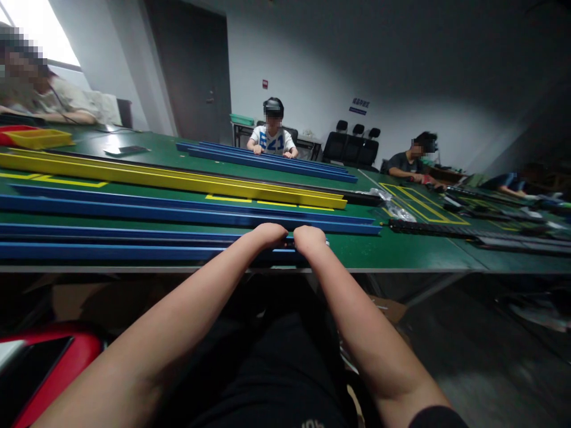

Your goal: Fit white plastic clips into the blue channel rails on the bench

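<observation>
Side by side at the table's near edge, my left hand [270, 234] and my right hand [311, 239] are both closed, with their fingers curled down and mostly hidden. They meet over the right end of the nearest long blue channel [111, 252], which has a dark strip along its inside. A small dark piece shows between the two hands; what they grip cannot be made out. A second blue channel [178, 213] lies just beyond them, parallel to the first. Farther back runs a long yellow channel [178, 179].
The green table [379, 255] has yellow tape outlines. Black strips [428, 228] and clear plastic bags [397, 208] lie to the right. A yellow tray [44, 139] sits at left. More blue channels [276, 161] lie before a person [273, 138] opposite. Other people sit at both sides.
</observation>
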Demonstrator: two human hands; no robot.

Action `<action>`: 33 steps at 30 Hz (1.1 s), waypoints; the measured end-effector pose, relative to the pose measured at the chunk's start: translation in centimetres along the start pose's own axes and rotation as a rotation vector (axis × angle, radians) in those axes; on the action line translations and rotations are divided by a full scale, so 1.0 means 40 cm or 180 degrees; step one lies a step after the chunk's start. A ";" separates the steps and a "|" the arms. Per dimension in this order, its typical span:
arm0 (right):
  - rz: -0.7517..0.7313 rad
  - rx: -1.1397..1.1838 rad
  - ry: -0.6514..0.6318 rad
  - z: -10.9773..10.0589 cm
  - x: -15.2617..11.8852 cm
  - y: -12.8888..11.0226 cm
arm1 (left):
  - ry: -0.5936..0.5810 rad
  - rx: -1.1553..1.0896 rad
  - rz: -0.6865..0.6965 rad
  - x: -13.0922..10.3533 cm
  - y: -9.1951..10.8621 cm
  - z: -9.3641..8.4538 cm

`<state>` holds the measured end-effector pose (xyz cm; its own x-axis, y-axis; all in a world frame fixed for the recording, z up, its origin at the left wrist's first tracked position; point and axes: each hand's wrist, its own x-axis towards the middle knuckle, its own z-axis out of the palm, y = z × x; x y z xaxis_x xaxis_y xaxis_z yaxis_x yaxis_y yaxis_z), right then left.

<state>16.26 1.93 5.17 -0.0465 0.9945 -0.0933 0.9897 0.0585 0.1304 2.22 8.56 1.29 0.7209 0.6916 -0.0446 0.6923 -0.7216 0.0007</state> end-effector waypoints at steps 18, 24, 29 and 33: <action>-0.0141 -0.0162 -0.0080 -0.012 0.005 0.024 | -0.0057 -0.0061 -0.0339 -0.087 -0.085 0.001; -0.0067 -0.0166 -0.0018 -0.002 0.013 0.004 | -0.0139 -0.0134 -0.0490 -0.089 -0.076 -0.008; 0.0023 -0.0128 -0.0068 -0.001 0.020 -0.008 | -0.0288 -0.0075 -0.0551 -0.082 -0.074 -0.019; 0.0084 -0.0107 -0.0089 -0.004 0.019 -0.011 | -0.0138 0.0069 -0.0324 -0.049 -0.044 -0.031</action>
<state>15.76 2.68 5.20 -0.0161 0.9930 -0.1168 0.9854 0.0355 0.1664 -0.38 8.51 2.61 0.6446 0.7596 -0.0867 0.7607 -0.6486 -0.0276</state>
